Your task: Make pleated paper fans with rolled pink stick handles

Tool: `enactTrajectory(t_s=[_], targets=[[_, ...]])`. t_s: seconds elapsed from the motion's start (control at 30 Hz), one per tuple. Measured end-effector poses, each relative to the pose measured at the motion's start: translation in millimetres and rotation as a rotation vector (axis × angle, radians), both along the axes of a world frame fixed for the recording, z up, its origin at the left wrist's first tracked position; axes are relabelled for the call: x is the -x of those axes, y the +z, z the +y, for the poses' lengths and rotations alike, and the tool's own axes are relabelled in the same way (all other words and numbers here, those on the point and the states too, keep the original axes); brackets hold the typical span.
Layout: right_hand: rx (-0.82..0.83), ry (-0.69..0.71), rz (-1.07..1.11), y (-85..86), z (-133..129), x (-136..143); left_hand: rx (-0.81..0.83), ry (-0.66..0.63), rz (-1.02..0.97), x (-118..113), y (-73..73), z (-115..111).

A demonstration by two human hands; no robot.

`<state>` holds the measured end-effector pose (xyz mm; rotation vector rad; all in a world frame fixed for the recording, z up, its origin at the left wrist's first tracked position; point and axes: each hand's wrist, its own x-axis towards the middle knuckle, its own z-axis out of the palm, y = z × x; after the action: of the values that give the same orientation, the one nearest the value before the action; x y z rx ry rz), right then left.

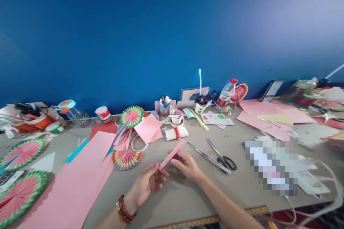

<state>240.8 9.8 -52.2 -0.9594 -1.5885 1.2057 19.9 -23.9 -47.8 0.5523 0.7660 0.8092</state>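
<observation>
One narrow pink strip (172,155), not fanned out, is held above the table (172,205), its lower end pinched by the left hand (146,184), its upper part by the right (186,164). Around it I count at least five pleated fans (131,116), already spread, and one pair of scissors (228,162).

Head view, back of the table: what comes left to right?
Orange pots, orange-lidded jar, red-and-white tub, green-edged fan, blue-and-red cup, green-spotted cup, red-capped bottle, tilted phone.
</observation>
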Motion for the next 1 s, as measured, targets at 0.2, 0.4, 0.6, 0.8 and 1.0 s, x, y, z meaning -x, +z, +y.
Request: enactTrajectory(t_s=[0.2, 0.4, 0.6, 0.8, 1.0], targets=[[0.083, 0.065, 0.008, -4.0, -1, 7, -0.166, -0.156, 0.136, -3, 1.9, -3], [0.139, 0.089, 0.005, -6.3, -2, 4, -0.418, -0.166, 0.45, -3, 2.2, -7], [0.013, -0.229, -0.186, 4.1, 5, -10, -0.461, -0.12, 0.658, 38, 12.0, -9], [-0.527, -0.018, -0.744, 34.1, 43, 5, -0.43, -0.009, 0.923, 79, 17.4, -22], [-0.736, 0.006, -1.036, 32.7, 109, 61, -0.682, 0.212, 1.2, 81, 16.6, -27]])
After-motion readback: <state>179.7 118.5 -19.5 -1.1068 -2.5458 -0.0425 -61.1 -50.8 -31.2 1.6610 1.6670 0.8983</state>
